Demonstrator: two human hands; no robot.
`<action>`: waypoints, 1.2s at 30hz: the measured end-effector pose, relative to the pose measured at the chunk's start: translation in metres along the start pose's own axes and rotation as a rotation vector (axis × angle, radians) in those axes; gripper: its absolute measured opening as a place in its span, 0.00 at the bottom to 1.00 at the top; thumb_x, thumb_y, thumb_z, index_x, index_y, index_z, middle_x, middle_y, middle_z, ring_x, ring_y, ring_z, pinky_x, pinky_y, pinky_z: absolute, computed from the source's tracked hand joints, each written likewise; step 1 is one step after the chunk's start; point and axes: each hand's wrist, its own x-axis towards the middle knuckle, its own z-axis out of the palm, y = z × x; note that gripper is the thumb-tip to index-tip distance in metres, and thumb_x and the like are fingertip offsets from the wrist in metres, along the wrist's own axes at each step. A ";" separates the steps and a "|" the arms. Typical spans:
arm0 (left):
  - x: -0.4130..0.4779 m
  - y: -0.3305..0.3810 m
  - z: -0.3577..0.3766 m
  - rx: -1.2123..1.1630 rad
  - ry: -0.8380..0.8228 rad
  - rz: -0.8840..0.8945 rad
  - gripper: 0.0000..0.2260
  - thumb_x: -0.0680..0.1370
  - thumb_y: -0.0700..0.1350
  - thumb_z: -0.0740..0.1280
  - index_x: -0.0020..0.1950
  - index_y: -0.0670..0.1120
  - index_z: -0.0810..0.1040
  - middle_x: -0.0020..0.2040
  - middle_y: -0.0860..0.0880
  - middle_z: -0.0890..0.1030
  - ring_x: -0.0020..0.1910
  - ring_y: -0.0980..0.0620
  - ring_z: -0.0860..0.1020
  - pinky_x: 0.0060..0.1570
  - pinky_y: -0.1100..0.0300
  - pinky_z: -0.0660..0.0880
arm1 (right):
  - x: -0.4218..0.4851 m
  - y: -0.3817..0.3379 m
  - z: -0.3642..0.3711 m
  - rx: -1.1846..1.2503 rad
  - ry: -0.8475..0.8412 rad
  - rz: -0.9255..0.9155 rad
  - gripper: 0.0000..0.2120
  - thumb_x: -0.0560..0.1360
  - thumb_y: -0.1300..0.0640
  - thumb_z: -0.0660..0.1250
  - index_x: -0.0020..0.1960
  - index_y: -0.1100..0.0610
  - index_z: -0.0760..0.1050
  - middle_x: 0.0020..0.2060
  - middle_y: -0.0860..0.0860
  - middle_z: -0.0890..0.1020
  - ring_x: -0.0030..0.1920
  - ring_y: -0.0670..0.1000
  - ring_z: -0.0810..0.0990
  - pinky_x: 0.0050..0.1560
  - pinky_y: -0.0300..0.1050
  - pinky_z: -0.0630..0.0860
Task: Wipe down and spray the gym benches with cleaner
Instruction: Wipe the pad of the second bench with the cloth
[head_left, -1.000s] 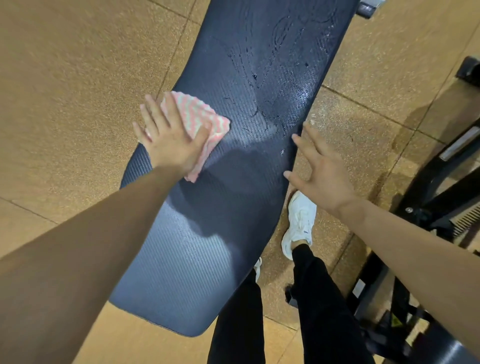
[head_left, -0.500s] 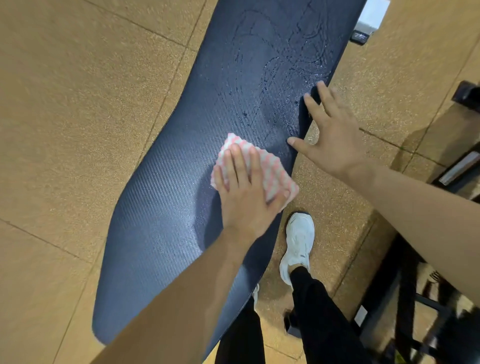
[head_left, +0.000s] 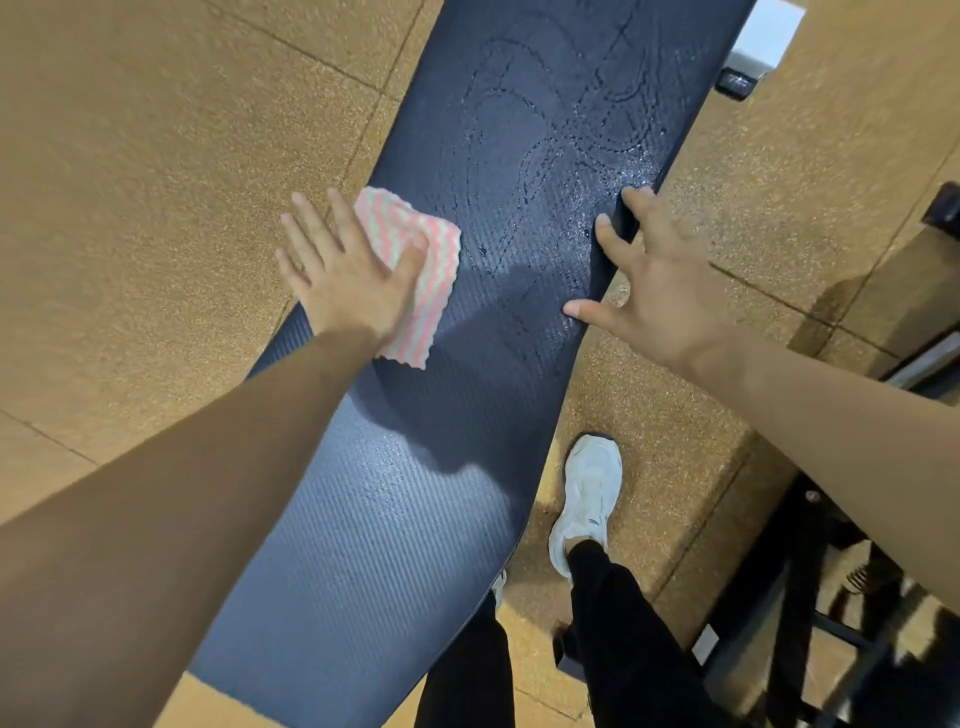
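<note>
A long dark blue padded gym bench (head_left: 415, 493) runs from the bottom centre to the top right. Wet streaks and droplets cover its far half. My left hand (head_left: 343, 275) lies flat with straight fingers on a folded pink-and-white striped cloth (head_left: 431, 270), pressing it onto the bench's left edge. My right hand (head_left: 654, 280) rests on the bench's right edge, fingers spread, thumb on the top surface and fingertips over the side.
Tan speckled rubber floor tiles (head_left: 156, 208) surround the bench. My white shoe (head_left: 589, 499) and black trouser legs stand just right of the bench. Dark machine frames (head_left: 857, 597) crowd the right side. A white bench part (head_left: 763, 36) shows at the top right.
My left hand slid the cloth from the bench's right side across to its left edge. My right hand stayed on the right edge, shifting slightly nearer.
</note>
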 end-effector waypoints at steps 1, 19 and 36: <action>-0.001 0.005 0.001 0.029 0.016 0.033 0.45 0.79 0.73 0.49 0.85 0.44 0.41 0.85 0.38 0.41 0.84 0.38 0.40 0.80 0.34 0.42 | 0.001 0.000 0.000 -0.019 -0.014 -0.010 0.44 0.74 0.33 0.67 0.80 0.59 0.62 0.81 0.59 0.54 0.82 0.59 0.50 0.80 0.55 0.50; -0.102 0.059 0.032 0.222 -0.098 0.552 0.42 0.82 0.71 0.50 0.86 0.45 0.44 0.85 0.40 0.42 0.84 0.38 0.41 0.82 0.39 0.45 | 0.015 0.031 -0.021 -0.006 -0.169 -0.124 0.39 0.76 0.41 0.71 0.81 0.48 0.60 0.82 0.48 0.51 0.82 0.47 0.46 0.79 0.51 0.42; -0.154 0.008 0.014 0.090 0.051 0.644 0.26 0.85 0.49 0.62 0.82 0.42 0.65 0.83 0.44 0.62 0.83 0.43 0.59 0.80 0.43 0.58 | 0.026 0.032 -0.029 -0.122 -0.203 -0.133 0.34 0.80 0.43 0.65 0.81 0.49 0.57 0.82 0.50 0.51 0.82 0.49 0.46 0.80 0.57 0.44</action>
